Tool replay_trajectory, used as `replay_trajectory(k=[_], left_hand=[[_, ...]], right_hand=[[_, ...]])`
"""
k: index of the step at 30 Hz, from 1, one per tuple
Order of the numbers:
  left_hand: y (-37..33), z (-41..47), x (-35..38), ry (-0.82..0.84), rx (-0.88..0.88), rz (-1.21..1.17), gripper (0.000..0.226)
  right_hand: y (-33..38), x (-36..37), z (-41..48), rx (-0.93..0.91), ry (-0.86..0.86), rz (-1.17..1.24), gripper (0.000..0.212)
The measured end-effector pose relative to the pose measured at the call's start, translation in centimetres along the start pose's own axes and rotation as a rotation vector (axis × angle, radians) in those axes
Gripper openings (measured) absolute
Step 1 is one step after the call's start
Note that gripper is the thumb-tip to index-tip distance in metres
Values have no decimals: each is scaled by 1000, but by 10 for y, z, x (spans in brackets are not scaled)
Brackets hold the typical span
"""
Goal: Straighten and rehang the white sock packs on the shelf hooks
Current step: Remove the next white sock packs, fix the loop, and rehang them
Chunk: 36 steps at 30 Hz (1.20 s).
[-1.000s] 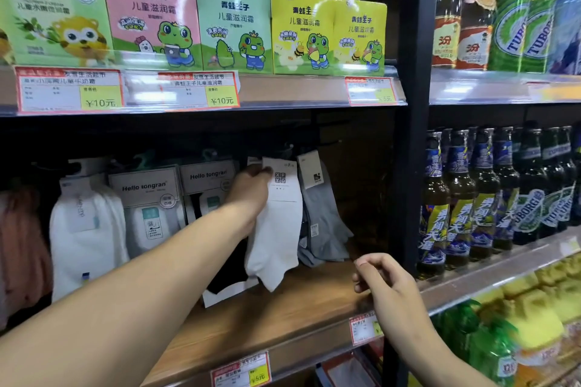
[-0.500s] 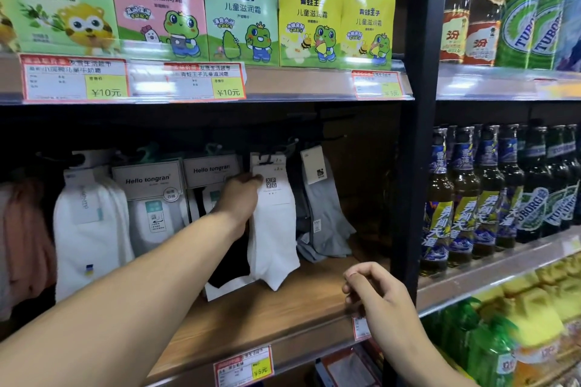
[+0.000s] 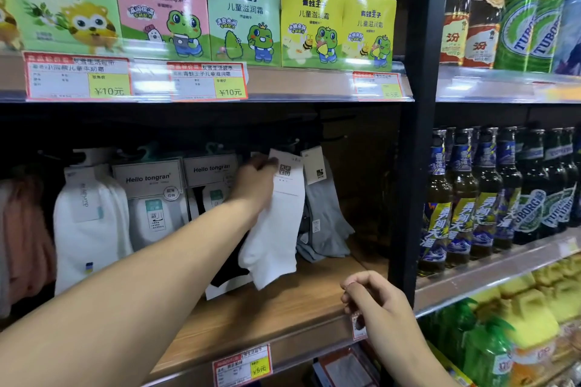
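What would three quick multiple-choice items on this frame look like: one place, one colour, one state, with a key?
1. Where is the left hand?
A. On the beer bottles
B. At the card top of the white sock pack
C. On the top shelf's price tag

2. What colour are the socks hanging just right of the white pack?
A. Grey
B. Red
C. Yellow

3. How does the white sock pack hang?
A. Lying flat on the wooden shelf
B. Tilted, its toe swung toward the left
C. Folded in half

Key: B, the left hand's fingers sit at the pack's card header; A, the neighbouring pair is plain grey; B, the pack slants from upper right to lower left while the right hand is at the shelf's front edge.
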<state>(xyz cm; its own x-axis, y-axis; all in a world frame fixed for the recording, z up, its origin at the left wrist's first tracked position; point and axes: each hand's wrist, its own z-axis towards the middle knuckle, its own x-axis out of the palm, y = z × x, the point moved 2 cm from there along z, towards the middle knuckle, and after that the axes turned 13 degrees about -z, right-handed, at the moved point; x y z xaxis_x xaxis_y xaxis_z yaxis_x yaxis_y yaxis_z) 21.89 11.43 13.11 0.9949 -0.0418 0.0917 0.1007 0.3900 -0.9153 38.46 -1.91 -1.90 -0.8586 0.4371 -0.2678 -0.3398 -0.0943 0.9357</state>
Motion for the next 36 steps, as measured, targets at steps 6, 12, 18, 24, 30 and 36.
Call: replay_trajectory(k=[6, 12, 18, 24, 30, 36], left_hand=[[2, 3, -8, -102, 16, -44, 25], [13, 3, -20, -112, -7, -72, 25], [18, -2, -20, -74, 2, -34, 32], [12, -6, -11, -74, 12, 4, 11], [9, -4, 0, -91, -18, -105, 17], [14, -5, -5, -72, -15, -113, 16]], right_hand=[[0, -4, -4, 35, 15, 15, 19], [0, -2, -7, 28, 30, -51, 22], [-1, -3, -10, 37, 33, -58, 23], [-3, -5, -12, 63, 41, -30, 20], [-5, -8, -12, 69, 26, -19, 19], [-9, -8, -11, 69, 32, -20, 20]])
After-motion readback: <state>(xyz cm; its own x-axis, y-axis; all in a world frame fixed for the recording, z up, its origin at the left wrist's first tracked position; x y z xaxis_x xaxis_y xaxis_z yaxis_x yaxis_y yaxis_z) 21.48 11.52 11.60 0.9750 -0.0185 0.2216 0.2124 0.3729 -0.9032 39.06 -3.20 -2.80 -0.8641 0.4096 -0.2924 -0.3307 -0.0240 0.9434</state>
